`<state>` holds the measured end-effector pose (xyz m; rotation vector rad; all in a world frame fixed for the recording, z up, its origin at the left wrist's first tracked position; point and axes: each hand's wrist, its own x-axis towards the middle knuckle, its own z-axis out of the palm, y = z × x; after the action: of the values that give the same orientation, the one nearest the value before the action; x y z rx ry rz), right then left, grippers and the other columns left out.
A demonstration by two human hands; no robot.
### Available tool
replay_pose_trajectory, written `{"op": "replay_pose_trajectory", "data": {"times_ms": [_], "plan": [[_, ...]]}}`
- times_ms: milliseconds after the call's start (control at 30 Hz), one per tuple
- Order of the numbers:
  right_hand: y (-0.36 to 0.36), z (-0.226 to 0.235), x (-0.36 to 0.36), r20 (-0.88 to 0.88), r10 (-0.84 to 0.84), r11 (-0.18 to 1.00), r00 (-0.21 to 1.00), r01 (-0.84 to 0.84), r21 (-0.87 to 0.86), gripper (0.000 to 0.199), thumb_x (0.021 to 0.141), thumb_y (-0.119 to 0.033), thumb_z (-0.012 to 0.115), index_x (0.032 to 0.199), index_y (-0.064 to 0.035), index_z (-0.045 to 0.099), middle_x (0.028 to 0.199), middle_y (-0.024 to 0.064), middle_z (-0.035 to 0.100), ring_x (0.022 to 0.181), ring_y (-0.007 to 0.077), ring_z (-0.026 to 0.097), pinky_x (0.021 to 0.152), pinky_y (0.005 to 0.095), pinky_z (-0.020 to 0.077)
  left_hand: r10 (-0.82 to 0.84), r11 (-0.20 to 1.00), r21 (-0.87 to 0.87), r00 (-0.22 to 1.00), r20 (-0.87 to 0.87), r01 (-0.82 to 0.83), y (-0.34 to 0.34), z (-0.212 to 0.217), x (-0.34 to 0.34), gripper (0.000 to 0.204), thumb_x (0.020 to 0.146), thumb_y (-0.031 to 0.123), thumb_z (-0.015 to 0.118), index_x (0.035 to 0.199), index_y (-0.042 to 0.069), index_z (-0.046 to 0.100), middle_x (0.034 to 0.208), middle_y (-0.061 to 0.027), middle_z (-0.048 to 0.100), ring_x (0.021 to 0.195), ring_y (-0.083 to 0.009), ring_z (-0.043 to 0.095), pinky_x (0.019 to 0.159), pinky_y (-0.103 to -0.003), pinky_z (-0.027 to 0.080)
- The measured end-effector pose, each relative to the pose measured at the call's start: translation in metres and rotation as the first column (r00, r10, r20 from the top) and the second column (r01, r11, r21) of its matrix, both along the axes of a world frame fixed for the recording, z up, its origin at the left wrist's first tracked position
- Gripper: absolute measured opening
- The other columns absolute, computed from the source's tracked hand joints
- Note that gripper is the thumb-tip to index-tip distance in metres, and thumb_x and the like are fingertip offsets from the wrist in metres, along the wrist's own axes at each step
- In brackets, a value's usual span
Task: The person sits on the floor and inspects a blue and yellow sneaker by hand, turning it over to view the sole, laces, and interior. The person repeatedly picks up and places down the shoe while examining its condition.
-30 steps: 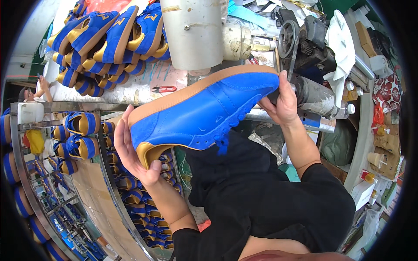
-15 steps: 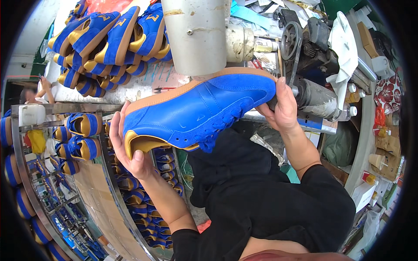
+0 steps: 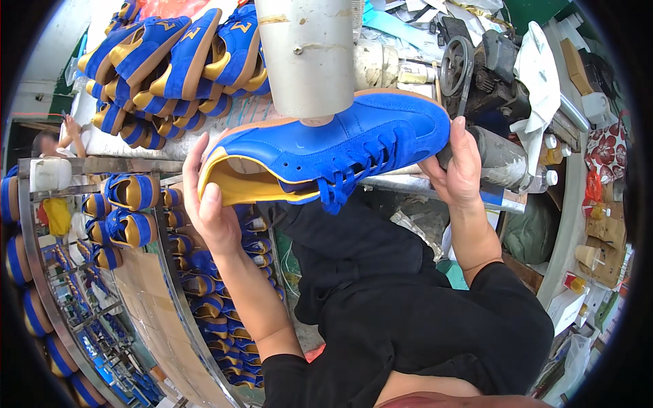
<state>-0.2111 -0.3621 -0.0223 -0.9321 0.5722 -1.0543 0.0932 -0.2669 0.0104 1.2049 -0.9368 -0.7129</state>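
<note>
A blue sneaker (image 3: 286, 149) with a gold lining, blue laces and a tan sole is held sideways in front of me. My left hand (image 3: 216, 214) grips its heel, thumb at the collar and fingers behind. My right hand (image 3: 461, 168) grips the toe between thumb and fingers. The grey metal cylinder (image 3: 306, 61) of a machine comes down from the top, its narrow tip (image 3: 317, 122) overlapping the shoe's upper side; whether they touch I cannot tell. The sneaker's opening and laces face toward me, and most of its sole is hidden.
Blue-and-gold sneakers (image 3: 170, 58) are piled on the table at the far left. Racks with more shoes (image 3: 132, 194) stand at left. A dark machine with a wheel (image 3: 457, 66) and bottles (image 3: 544, 178) are at right. A person (image 3: 64, 139) shows at the far left edge.
The sneaker has turned in my hands, showing more of its opening and laces and less of its side. Its toe has moved right and slightly away, along with my right hand.
</note>
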Motion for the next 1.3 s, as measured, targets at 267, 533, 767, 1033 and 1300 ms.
{"op": "replay_pose_trajectory", "data": {"times_ms": [267,533,767,1033,1300], "plan": [[0.003,-0.005,-0.019,0.032,-0.074,0.997,0.997,0.075,-0.011,0.058,0.105,-0.047,0.033,0.112,0.0044,0.059,0.06,0.0,0.05,0.041,0.0042,0.029,0.042,0.0217,0.0212,-0.085,0.996,-0.016,0.996,-0.016,0.085,-0.017,-0.004,-0.012,0.081,0.079,0.04,0.064,0.14,-0.008,0.039,0.134,-0.0262,0.053,0.124,-0.0299,0.054,0.109,-0.04,0.038],[0.01,0.004,-0.022,-0.079,-0.187,0.982,0.979,0.186,-0.021,0.057,0.106,-0.045,0.032,0.11,0.0045,0.059,0.056,-0.0004,0.048,0.038,0.0047,0.027,0.042,0.0229,0.0208,-0.107,0.994,-0.01,0.992,-0.059,0.107,-0.02,-0.005,-0.018,0.084,0.078,0.04,0.066,0.14,-0.009,0.037,0.134,-0.0256,0.052,0.124,-0.0294,0.054,0.109,-0.04,0.038],[0.012,-0.004,-0.038,-0.016,-0.312,0.95,0.95,0.312,-0.03,0.055,0.106,-0.045,0.031,0.099,0.0017,0.059,0.053,-0.0002,0.047,0.037,0.0061,0.027,0.041,0.0237,0.0218,-0.253,0.962,-0.119,0.965,-0.073,0.244,-0.017,-0.007,-0.032,0.089,0.075,0.032,0.074,0.144,-0.006,0.032,0.146,-0.0285,0.039,0.134,-0.0326,0.044,0.112,-0.042,0.033],[0.019,-0.003,-0.058,-0.094,-0.471,0.881,0.877,0.462,-0.101,0.056,0.106,-0.044,0.032,0.106,0.004,0.059,0.063,0.0037,0.055,0.039,0.0058,0.031,0.04,0.0223,0.0218,-0.334,0.937,-0.137,0.938,-0.094,0.32,-0.018,-0.02,-0.046,0.095,0.072,0.026,0.077,0.146,-0.007,0.026,0.146,-0.0259,0.038,0.136,-0.0323,0.04,0.113,-0.041,0.031],[0.021,0.012,-0.039,-0.138,-0.291,0.956,0.947,0.281,-0.086,0.056,0.104,-0.039,0.039,0.125,0.0097,0.054,0.074,0.0037,0.059,0.042,0.0039,0.033,0.04,0.0202,0.0215,-0.194,0.981,-0.051,0.965,-0.179,0.188,-0.017,-0.013,-0.031,0.087,0.076,0.033,0.07,0.143,-0.008,0.032,0.135,-0.0265,0.051,0.122,-0.0308,0.055,0.108,-0.041,0.041]]}}
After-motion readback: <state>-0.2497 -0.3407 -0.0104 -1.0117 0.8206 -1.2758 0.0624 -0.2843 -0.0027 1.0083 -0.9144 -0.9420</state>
